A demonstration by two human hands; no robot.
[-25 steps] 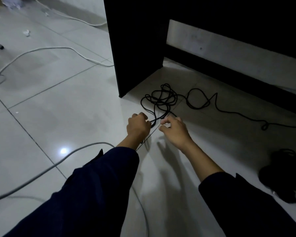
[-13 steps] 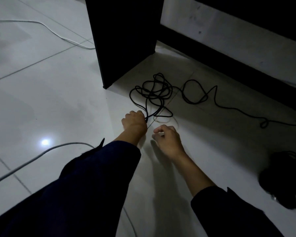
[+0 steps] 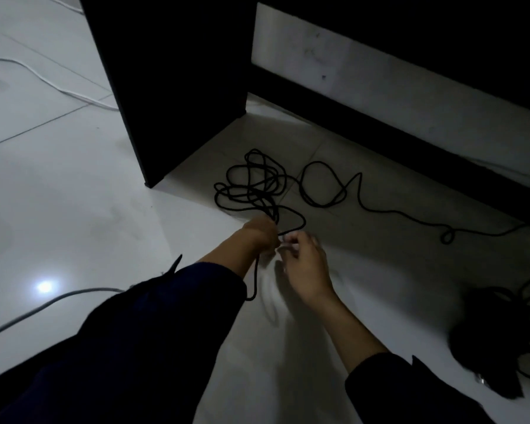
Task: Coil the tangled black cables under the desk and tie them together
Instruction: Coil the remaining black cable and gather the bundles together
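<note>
A thin black cable (image 3: 251, 185) lies in a loose tangle on the white tile floor beside the dark desk leg (image 3: 172, 87). From the tangle it runs right in a loop and a long strand toward the desk's base. My left hand (image 3: 262, 234) is closed around a strand near the tangle, and a short end hangs down below the fist. My right hand (image 3: 303, 258) sits just to its right, blurred, with fingertips pinched near the same strand.
A second dark heap of cables (image 3: 502, 341) lies at the right edge. A grey cable (image 3: 43, 307) crosses the floor at the lower left and a white one (image 3: 43, 78) at the upper left. The desk's low back panel (image 3: 410, 96) closes off the far side.
The view has shifted, so the desk leg and tangle sit further right and lower in frame. My hands have come together on the strand, and a cable end now hangs below my left fist.
</note>
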